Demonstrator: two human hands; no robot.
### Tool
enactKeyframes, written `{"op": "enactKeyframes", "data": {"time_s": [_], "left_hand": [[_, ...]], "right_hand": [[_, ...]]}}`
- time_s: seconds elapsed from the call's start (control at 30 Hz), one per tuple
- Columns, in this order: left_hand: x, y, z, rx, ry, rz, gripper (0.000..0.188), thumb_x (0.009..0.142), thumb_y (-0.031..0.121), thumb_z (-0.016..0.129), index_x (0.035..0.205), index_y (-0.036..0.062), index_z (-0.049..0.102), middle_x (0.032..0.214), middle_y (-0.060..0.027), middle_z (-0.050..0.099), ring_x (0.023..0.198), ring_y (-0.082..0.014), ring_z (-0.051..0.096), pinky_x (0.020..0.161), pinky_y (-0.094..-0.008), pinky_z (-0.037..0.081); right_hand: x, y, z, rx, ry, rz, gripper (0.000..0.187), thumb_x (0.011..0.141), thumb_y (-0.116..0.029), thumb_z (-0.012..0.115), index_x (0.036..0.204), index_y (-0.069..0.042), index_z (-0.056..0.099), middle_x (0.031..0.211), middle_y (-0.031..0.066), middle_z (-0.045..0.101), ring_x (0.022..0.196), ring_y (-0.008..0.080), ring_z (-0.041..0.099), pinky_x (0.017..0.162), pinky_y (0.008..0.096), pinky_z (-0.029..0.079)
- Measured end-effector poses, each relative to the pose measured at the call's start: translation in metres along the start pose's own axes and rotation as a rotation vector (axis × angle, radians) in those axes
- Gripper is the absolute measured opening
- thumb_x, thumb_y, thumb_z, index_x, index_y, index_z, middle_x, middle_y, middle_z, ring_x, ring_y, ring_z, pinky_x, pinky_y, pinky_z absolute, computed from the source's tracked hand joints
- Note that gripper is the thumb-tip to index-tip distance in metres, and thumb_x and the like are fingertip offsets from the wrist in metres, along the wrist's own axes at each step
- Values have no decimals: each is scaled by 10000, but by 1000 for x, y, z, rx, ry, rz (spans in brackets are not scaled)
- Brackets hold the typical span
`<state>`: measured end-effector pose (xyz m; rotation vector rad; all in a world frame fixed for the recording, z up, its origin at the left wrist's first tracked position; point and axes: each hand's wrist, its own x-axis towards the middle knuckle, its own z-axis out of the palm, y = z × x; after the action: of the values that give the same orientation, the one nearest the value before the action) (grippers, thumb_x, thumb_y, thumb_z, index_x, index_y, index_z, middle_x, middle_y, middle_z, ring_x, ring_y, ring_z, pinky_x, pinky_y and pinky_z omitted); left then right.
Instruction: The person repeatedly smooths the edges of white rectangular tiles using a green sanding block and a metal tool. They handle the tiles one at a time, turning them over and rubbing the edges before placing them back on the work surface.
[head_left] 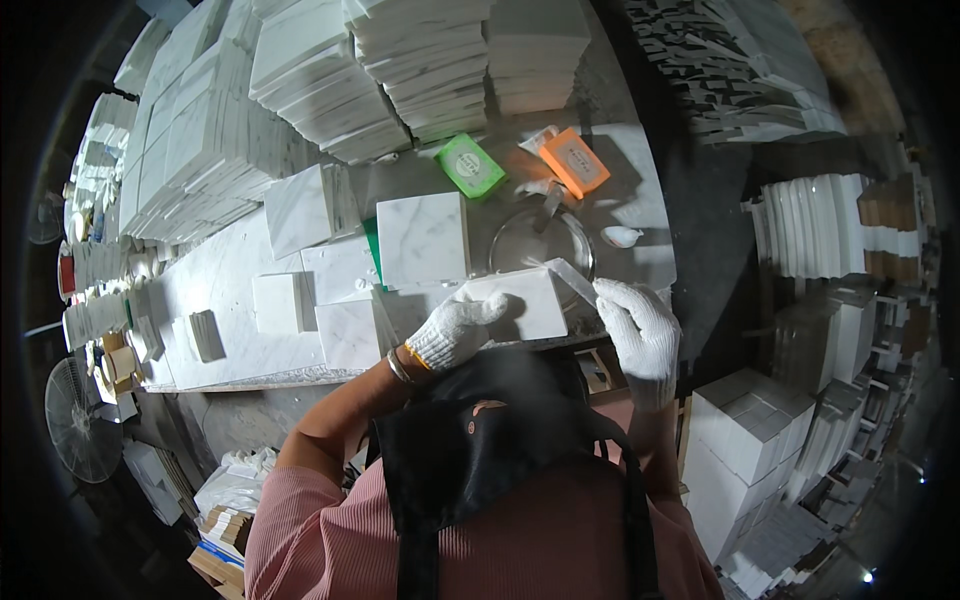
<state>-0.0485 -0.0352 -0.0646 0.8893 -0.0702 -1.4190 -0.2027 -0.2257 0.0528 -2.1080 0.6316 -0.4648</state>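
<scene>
Currently left hand (452,328) clasps white tile (533,305); right hand (640,332) pinches slanted strip (573,281).

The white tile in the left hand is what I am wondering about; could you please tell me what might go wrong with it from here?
The white tile could slip from the gloved left hand and fall, as it is held near the front edge of the table. The pale flat strip in the right hand might scratch or chip it, being so close.
</scene>
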Motion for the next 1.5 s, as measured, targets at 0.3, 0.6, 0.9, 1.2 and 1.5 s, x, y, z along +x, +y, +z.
{"op": "enactKeyframes", "data": {"time_s": [0.3,0.6,0.9,1.2,1.5], "left_hand": [[2,-3,-7,379,-1,99,356,918,198,715,1213,37,598,1073,-42,666,994,-158,617,894,-320,497],[-4,3,10,135,74,19,260,974,191,637,1171,22,628,1082,-61,679,983,-163,615,891,-319,490],[-5,5,15,-42,39,-16,292,1015,215,573,1202,-2,625,1101,-78,688,978,-159,625,884,-340,513],[-4,7,13,-5,57,-29,352,947,175,671,1255,26,588,1156,-75,667,1019,-178,636,910,-342,516],[-2,6,12,-57,0,-30,380,942,191,676,1268,20,584,1139,-70,672,1010,-174,643,911,-343,519]], "right_hand": [[3,50,19,-297,32,19,168,885,-33,625,1034,-24,704,962,132,709,841,269,688,749,357,538],[7,81,19,-128,140,386,346,876,-348,725,1091,-81,676,939,128,690,831,245,686,750,372,529],[48,132,27,213,131,246,356,834,-156,766,1163,-58,672,1065,60,658,860,126,625,783,260,513],[28,63,0,-17,-162,286,365,872,-129,718,1198,11,630,999,63,686,862,104,609,803,263,511],[17,19,-15,132,-241,311,366,819,-147,782,1129,19,680,987,118,691,884,197,656,783,307,519]]}}
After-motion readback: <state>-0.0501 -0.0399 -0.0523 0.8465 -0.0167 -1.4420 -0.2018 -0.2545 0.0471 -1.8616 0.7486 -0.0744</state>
